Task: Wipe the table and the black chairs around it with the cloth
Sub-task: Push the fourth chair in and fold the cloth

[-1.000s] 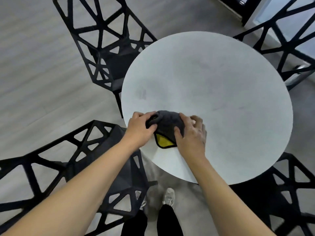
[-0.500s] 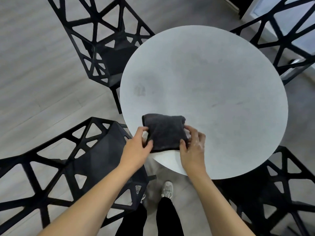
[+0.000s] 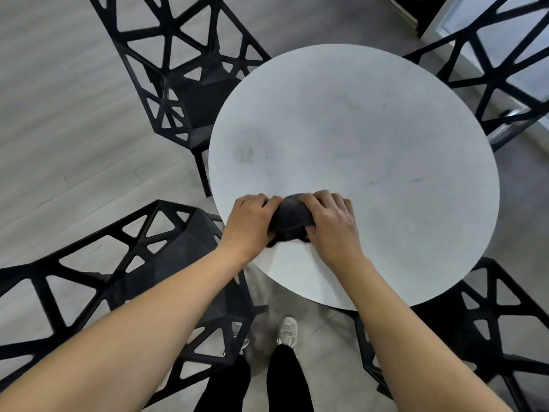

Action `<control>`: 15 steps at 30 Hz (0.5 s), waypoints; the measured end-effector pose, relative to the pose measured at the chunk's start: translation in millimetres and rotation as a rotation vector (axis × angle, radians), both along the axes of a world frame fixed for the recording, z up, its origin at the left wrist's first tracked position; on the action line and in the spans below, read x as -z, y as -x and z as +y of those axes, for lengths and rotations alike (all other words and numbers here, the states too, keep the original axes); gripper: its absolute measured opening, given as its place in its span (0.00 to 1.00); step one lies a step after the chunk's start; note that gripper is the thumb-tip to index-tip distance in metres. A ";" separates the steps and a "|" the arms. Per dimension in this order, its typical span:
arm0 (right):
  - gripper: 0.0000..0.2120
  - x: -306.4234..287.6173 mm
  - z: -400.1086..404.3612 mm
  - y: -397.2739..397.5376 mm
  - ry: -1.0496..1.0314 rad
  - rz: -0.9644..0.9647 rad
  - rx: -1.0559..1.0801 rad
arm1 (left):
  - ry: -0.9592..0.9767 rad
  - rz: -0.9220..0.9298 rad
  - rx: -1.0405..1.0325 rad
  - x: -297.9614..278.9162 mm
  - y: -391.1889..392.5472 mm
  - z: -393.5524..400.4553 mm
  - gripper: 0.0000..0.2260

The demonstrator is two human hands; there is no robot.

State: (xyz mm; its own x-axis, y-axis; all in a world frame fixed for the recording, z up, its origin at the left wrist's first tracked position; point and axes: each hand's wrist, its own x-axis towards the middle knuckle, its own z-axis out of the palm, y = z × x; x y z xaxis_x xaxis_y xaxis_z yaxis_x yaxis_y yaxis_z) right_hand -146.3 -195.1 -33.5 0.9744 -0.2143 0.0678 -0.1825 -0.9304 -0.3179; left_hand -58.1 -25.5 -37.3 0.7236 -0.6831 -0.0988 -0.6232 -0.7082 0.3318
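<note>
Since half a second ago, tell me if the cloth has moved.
Yes. The cloth lay flat, overhanging the table's near edge; now it is bunched up, farther onto the top.

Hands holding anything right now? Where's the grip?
Both grip the dark cloth on the table: left hand its left side, right hand its right.

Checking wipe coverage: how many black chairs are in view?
4 around the table: far left chair, near left chair, far right chair, near right chair. More may sit out of frame.
</note>
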 end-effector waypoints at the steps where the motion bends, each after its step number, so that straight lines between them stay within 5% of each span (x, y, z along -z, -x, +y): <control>1: 0.23 -1.5 -0.8 0.0 -0.010 -0.123 0.033 | 0.069 -0.072 -0.016 -3.6 -4.8 -3.8 0.27; 3: 0.21 -1.1 -0.6 5.2 0.007 -0.303 0.088 | 0.161 -0.239 -0.035 -7.9 -11.0 -7.8 0.24; 5: 0.23 9.8 3.0 12.9 0.028 -0.271 0.071 | 0.128 -0.295 0.004 1.4 -8.5 -1.7 0.23; 8: 0.30 30.8 15.4 29.5 -0.070 -0.043 0.039 | 0.023 -0.151 0.053 25.5 6.9 13.7 0.30; 15: 0.30 22.5 13.7 34.1 -0.081 0.097 0.029 | -0.205 0.017 0.078 15.7 14.6 17.9 0.39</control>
State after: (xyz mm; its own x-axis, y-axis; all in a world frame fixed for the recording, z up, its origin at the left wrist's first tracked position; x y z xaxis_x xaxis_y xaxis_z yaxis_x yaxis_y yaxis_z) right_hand -180.4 -181.4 -56.0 0.9689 -0.2434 -0.0448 -0.2423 -0.8963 -0.3714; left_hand -72.6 -7.6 -53.0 0.6666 -0.7012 -0.2528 -0.6743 -0.7118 0.1965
